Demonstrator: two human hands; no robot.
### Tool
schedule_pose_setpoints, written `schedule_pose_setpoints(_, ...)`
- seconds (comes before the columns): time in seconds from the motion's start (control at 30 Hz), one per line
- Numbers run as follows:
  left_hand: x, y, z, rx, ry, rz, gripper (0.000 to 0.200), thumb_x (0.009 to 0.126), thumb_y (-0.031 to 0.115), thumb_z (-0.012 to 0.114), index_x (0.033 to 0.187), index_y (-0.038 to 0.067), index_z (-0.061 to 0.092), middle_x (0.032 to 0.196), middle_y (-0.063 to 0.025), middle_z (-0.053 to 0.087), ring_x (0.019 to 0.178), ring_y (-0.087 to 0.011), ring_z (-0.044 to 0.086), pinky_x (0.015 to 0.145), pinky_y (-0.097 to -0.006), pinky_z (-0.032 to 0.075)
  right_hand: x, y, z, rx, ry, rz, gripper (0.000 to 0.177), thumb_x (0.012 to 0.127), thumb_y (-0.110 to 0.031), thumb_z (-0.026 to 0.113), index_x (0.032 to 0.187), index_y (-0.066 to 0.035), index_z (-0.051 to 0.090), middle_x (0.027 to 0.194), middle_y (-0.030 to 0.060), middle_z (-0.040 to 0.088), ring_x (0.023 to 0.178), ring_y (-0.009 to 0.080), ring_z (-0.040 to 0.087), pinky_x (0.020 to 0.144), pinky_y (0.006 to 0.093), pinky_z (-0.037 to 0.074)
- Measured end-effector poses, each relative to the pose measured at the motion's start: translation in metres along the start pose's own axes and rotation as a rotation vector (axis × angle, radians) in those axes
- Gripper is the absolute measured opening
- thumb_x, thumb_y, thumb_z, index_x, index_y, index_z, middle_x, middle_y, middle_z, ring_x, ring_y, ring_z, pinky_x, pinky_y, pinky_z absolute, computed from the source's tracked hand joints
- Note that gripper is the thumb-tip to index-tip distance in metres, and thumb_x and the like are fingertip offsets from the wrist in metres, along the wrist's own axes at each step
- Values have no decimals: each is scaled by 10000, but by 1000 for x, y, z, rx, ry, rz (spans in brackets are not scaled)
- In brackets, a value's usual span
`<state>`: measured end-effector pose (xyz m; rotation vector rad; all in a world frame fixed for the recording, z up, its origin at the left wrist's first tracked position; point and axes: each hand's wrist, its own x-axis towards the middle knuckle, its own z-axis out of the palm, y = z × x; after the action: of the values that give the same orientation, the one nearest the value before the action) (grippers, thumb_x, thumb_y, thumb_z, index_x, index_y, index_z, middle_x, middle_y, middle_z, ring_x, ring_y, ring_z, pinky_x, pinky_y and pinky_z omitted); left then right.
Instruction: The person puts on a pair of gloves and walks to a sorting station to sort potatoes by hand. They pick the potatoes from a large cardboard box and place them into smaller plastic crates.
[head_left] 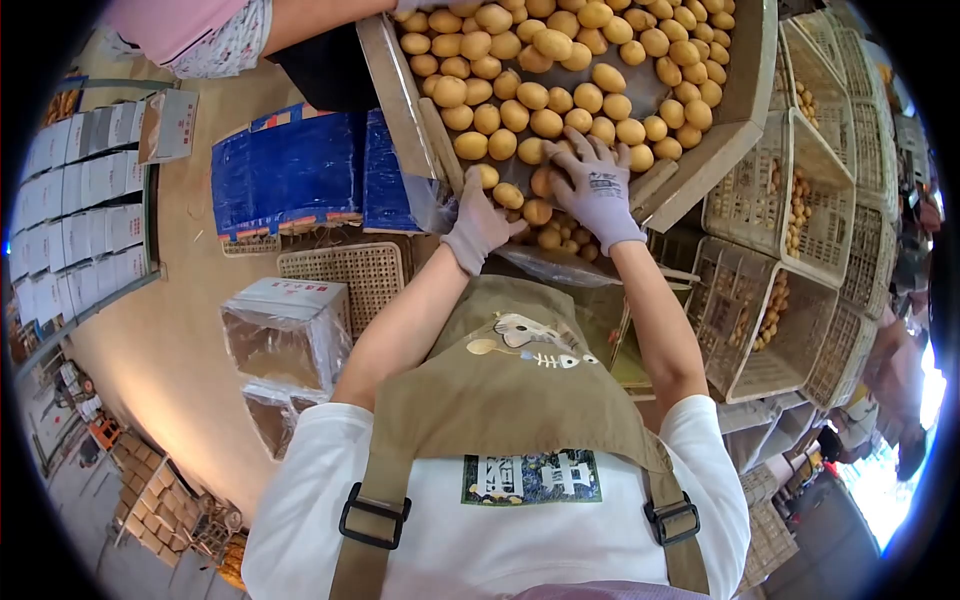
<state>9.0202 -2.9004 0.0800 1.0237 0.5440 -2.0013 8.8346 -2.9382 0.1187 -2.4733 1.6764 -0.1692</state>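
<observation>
Many yellow-orange, egg-shaped fruits lie in a wide tray with raised wooden sides. At its narrowed near end, my gloved left hand is open beside the left side, fingertips by one fruit and thumb stretched out to the right. My gloved right hand is open too, its spread fingers bent over the fruits at the right of this narrow end. A few fruits lie between my hands. Below the opening, more fruits sit in a container lined with clear plastic, partly hidden by my hands and apron.
Stacked plastic crates, some holding fruits, stand at my right. On my left are a blue cover, a woven-pattern crate and a plastic-wrapped carton. Another person's arm reaches over the tray's far left. White boxes stand farther left.
</observation>
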Motion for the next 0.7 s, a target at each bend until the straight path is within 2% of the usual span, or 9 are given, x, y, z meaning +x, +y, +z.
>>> schedule_pose_setpoints(0.1, 25, -6, -25, 123, 21, 27, 586, 987, 559, 445, 1457, 216, 378, 1481, -54, 439, 1408, -267, 368, 1161, -660, 148, 16, -14, 2, 1, 131, 33, 366, 809, -320, 703, 1163, -228, 713, 1357, 71, 595, 1244, 312, 534, 1052, 603, 273)
schedule_pose_setpoints(0.13, 31, -8, -30, 174, 12, 29, 517, 986, 512, 477, 1405, 214, 423, 1407, -54, 461, 1372, -266, 390, 1140, -678, 200, 25, -26, 2, 88, 170, -117, 383, 808, -338, 700, 1176, -230, 701, 1365, 75, 593, 1272, 322, 514, 1052, 602, 278)
schedule_pose_setpoints(0.17, 37, -11, -38, 125, -17, 46, 489, 987, 487, 486, 1388, 211, 436, 1381, -48, 469, 1356, -262, 399, 1132, -677, 221, 28, -38, 4, 58, 115, -209, 401, 846, -390, 669, 1231, -276, 681, 1446, 92, 538, 1351, 332, 459, 1092, 618, 255)
schedule_pose_setpoints(0.27, 18, -4, -24, -33, 4, 54, 414, 999, 406, 528, 1347, 190, 474, 1351, -19, 500, 1284, -266, 458, 1103, -672, 306, 28, -12, 7, -87, -123, -34, 541, 897, -484, 610, 1426, -425, 514, 1587, 104, 377, 1461, 376, 318, 1152, 676, 154)
schedule_pose_setpoints(0.37, 7, 0, -21, -82, -204, 35, 505, 1008, 483, 499, 1420, 199, 425, 1419, -22, 486, 1286, -292, 475, 1116, -672, 290, 3, 14, -2, -83, -246, 116, 634, 888, -466, 615, 1493, -382, 445, 1603, 114, 335, 1478, 438, 227, 1148, 636, 145)
schedule_pose_setpoints(0.53, 14, -1, -18, -95, -300, 29, 674, 1009, 652, 310, 1539, 236, 295, 1582, -29, 349, 1432, -325, 369, 1125, -703, 236, 2, 10, -6, -53, -325, 92, 630, 898, -479, 605, 1497, -423, 416, 1604, 124, 322, 1473, 513, 175, 1165, 652, 138)
schedule_pose_setpoints(0.63, 19, -2, -17, -81, -293, 12, 666, 1012, 645, 312, 1537, 235, 299, 1589, -25, 342, 1449, -332, 348, 1119, -720, 231, 34, -9, -18, 103, -174, 72, 358, 858, -356, 652, 1186, -219, 692, 1286, 126, 617, 1234, 342, 547, 1044, 546, 346)
schedule_pose_setpoints(0.67, 23, -3, -17, -95, -262, -6, 666, 1011, 645, 313, 1537, 237, 299, 1589, -25, 343, 1451, -335, 344, 1119, -723, 229, 44, -18, -11, 188, 242, -120, 233, 837, -287, 664, 1018, -151, 716, 1120, 86, 671, 1054, 290, 622, 945, 469, 409)
schedule_pose_setpoints(0.7, 25, -5, -17, -109, -230, -24, 666, 1010, 645, 314, 1537, 239, 298, 1588, -24, 343, 1454, -339, 339, 1119, -727, 226, 58, -33, -22, 48, 355, -193, 224, 851, -277, 654, 1024, -150, 718, 1116, 75, 675, 1077, 283, 618, 940, 445, 441)
